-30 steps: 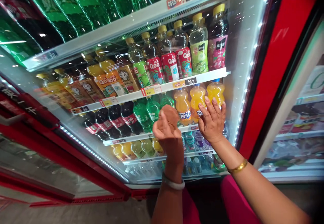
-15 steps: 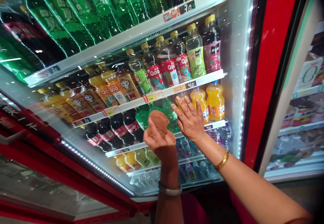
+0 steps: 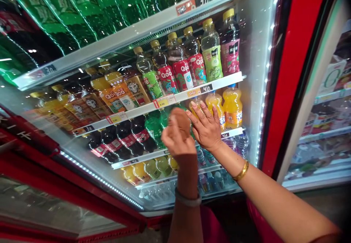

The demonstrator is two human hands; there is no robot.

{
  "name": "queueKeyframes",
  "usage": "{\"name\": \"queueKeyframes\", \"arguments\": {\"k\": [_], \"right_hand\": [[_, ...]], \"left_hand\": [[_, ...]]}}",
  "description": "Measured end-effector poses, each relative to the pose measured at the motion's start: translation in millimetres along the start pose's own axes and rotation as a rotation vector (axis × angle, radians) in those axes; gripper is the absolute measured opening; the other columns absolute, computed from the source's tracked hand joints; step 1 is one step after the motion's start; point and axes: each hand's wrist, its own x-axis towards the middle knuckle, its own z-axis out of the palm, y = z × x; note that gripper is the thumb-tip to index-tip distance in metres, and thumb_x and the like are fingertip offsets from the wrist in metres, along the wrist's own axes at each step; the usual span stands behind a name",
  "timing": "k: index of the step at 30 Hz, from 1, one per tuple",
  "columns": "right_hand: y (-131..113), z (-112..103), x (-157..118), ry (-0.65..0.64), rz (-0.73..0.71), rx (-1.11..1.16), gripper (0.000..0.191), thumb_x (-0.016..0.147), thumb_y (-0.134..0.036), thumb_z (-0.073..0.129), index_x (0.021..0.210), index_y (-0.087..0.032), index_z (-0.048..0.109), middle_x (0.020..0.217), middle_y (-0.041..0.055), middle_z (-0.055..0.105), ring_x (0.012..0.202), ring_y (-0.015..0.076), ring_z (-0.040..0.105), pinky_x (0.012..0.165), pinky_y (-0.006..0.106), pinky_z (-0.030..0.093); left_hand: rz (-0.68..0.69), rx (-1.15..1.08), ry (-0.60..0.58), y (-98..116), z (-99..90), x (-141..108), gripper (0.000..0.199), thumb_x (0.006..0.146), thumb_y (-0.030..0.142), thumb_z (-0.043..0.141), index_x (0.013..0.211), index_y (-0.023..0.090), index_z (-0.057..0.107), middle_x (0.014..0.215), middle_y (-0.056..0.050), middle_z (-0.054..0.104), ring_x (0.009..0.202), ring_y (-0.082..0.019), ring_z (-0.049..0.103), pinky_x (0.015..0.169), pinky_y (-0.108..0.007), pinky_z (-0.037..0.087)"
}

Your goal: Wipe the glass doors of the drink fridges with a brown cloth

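My right hand [image 3: 206, 127] lies flat with its fingers spread against the glass door of a lit drinks cooler, in front of orange bottles [image 3: 232, 105]. Its wrist wears a gold bracelet [image 3: 241, 170]. Just left of it, my left hand [image 3: 177, 137] is bunched around a brown cloth [image 3: 180, 120], which is pressed near the glass and blurred by motion. A pale bangle [image 3: 188, 199] circles that wrist. Behind the glass, Qoo bottles [image 3: 167, 78] stand on the shelf above both hands.
Large green bottles [image 3: 79, 12] fill the top shelf. Dark cola bottles [image 3: 120, 140] stand lower left. A red door frame [image 3: 298, 71] runs down the right side, with another cooler [image 3: 323, 126] beyond it. More red framing [image 3: 63, 184] crosses the lower left.
My left hand has moved right and slightly up with the cloth, closer to my right hand. My right hand stays in place on the glass. The view has shifted slightly.
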Motion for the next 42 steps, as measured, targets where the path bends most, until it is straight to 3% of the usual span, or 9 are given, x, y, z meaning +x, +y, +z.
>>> {"name": "queueKeyframes", "arguments": {"k": [3,8,15,21,27,29,34,40,42], "right_hand": [[1.6,-0.1,-1.5,-0.001,0.004,0.002,0.077,0.101,-0.027,0.048,0.167,-0.034,0.009,0.168,-0.0042,0.034,0.161,0.0187,0.020,0.136,0.050,0.013],[2.9,0.1,-3.9,-0.034,0.014,0.052,0.081,0.099,-0.024,0.048,0.166,-0.038,0.005,0.169,-0.0054,0.033,0.161,0.0217,0.022,0.134,0.055,0.014],[2.3,0.2,-3.8,0.014,-0.001,0.018,0.073,0.102,-0.028,0.046,0.166,-0.036,0.011,0.168,-0.0028,0.036,0.161,0.0204,0.023,0.134,0.052,0.015],[3.5,-1.3,-3.5,0.007,-0.015,0.059,0.078,0.098,-0.023,0.048,0.167,-0.035,0.013,0.167,-0.0006,0.039,0.160,0.0233,0.025,0.133,0.057,0.017],[4.6,0.6,-5.4,0.021,-0.017,0.076,0.078,0.097,-0.024,0.049,0.166,-0.035,0.016,0.167,0.0007,0.040,0.159,0.0250,0.026,0.132,0.058,0.016],[5.4,1.0,-5.6,0.021,-0.023,0.064,0.078,0.097,-0.024,0.050,0.166,-0.035,0.016,0.167,-0.0001,0.039,0.160,0.0241,0.025,0.132,0.057,0.016],[5.9,3.4,-7.6,0.013,-0.018,0.047,0.079,0.095,-0.025,0.050,0.166,-0.035,0.017,0.168,-0.0008,0.036,0.160,0.0256,0.023,0.132,0.058,0.015],[5.2,3.1,-9.3,-0.020,0.012,0.002,0.070,0.096,-0.028,0.048,0.163,-0.036,0.028,0.167,-0.0025,0.038,0.160,0.0252,0.023,0.132,0.057,0.015],[5.5,1.4,-8.9,-0.048,0.018,-0.015,0.065,0.096,-0.029,0.048,0.160,-0.034,0.036,0.167,-0.0025,0.039,0.160,0.0254,0.024,0.132,0.057,0.016]], "left_hand": [[0.048,-0.040,-0.045,4.7,2.3,-16.1,0.070,0.087,0.008,0.056,0.154,0.029,0.050,0.135,-0.011,0.046,0.120,-0.024,0.061,0.110,-0.042,0.053],[-0.144,-0.002,0.158,-4.7,-9.7,-5.4,0.073,0.085,0.006,0.053,0.155,0.026,0.047,0.136,-0.012,0.047,0.128,-0.026,0.056,0.116,-0.047,0.047],[-0.034,-0.107,-0.133,-4.4,-5.3,-32.9,0.069,0.081,0.004,0.057,0.146,0.028,0.058,0.134,-0.010,0.047,0.115,-0.021,0.061,0.102,-0.037,0.056],[-0.339,-0.043,0.140,-27.2,-24.4,-17.8,0.074,0.083,0.006,0.057,0.153,0.029,0.049,0.136,-0.009,0.046,0.124,-0.022,0.059,0.111,-0.039,0.050],[0.012,-0.017,-0.173,-33.8,-23.9,-49.9,0.060,0.083,0.008,0.055,0.139,0.026,0.064,0.135,-0.011,0.049,0.115,-0.024,0.061,0.101,-0.041,0.055],[0.032,0.012,-0.153,-40.2,-27.9,-48.7,0.055,0.083,0.008,0.055,0.134,0.025,0.067,0.135,-0.011,0.049,0.117,-0.025,0.060,0.102,-0.042,0.054],[-0.335,0.042,0.145,-47.6,-36.1,-31.9,0.068,0.083,0.005,0.055,0.150,0.019,0.051,0.135,-0.014,0.049,0.116,-0.025,0.063,0.102,-0.042,0.054],[-0.023,0.011,-0.140,-40.8,-32.8,-62.6,0.057,0.087,0.005,0.056,0.138,0.030,0.062,0.133,-0.010,0.050,0.126,-0.025,0.058,0.105,-0.042,0.054],[-0.017,0.028,-0.114,-50.8,-37.5,-60.7,0.056,0.087,0.006,0.058,0.138,0.030,0.062,0.132,-0.010,0.050,0.125,-0.025,0.058,0.104,-0.043,0.054]]}}
